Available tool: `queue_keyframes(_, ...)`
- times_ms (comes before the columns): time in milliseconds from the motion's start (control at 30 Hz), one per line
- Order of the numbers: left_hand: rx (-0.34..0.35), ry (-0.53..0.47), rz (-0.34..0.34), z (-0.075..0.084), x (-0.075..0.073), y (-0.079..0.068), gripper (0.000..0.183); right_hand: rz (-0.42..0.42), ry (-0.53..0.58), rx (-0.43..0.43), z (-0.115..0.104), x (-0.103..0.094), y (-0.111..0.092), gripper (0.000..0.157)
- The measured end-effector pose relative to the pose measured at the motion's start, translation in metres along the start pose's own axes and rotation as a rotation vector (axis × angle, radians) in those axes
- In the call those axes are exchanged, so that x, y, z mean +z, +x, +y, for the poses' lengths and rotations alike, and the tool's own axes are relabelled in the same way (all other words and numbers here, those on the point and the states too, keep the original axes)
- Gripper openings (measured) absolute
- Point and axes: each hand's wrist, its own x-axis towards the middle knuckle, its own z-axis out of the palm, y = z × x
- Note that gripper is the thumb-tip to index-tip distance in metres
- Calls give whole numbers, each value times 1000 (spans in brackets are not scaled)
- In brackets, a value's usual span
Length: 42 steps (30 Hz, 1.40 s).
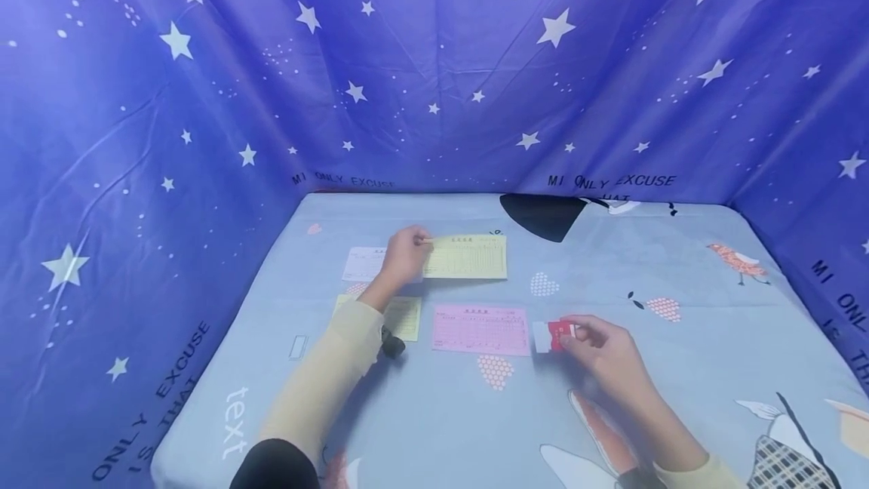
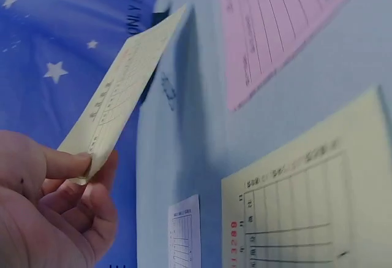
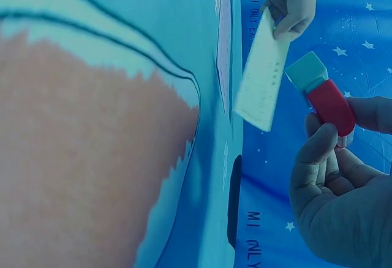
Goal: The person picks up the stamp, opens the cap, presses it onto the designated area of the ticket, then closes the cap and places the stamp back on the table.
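My left grip (image 1: pixel 405 256) has the upper yellow slip (image 1: pixel 468 259) pinched by its 9 o'clock end, fingers closed right onto the paper, raised off the desk (image 1: pixel 489 421) at roughly 12 o'clock from the pink slip (image 1: pixel 480 329). Right grip (image 1: pixel 607 357) is pinching a red-sleeved eraser (image 1: pixel 558 336) at 3 o'clock of the pink one. I'd call this positioning the slip; next probably calls for lowering it flat, no creases, then setting the eraser.

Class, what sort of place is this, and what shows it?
Perhaps a makeshift workspace on a bed or table: blue-purple star-printed fabric curtains hang around a pale-blue cloth-covered surface, and the left hand holds a rectangular yellow printed paper form.
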Motion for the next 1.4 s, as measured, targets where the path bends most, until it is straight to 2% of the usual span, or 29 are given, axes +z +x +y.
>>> queue_keyframes(100,-35,-91,23,-3,-5,-8,17,-5,-10,10,-1,1,-1,38)
queue_keyframes(200,-57,-141,18,-8,-9,-18,20,-10,-7,12,-2,2,-1,38)
queue_keyframes(400,-56,-160,-9,-17,-9,-44,22,-14,-14,22,-5,4,-2,37)
queue_keyframes(667,-40,-233,-69,-17,5,-84,20,-20,-11,34,-14,4,-11,38)
queue_keyframes(867,-58,-254,-124,-18,15,-118,19,-19,3,36,-24,5,-22,38)
queue_keyframes(1067,-58,-265,-140,-27,26,-148,19,-60,29,88,-27,8,-33,44)
queue_keyframes(1167,-66,-258,-153,-31,32,-161,18,-74,3,103,-27,10,-38,43)
queue_keyframes(1267,-78,-240,-165,-35,37,-175,19,-67,-91,39,-24,14,-43,39)
queue_keyframes(1400,-100,-195,-159,-38,38,-188,18,-62,-234,-103,-22,15,-47,38)
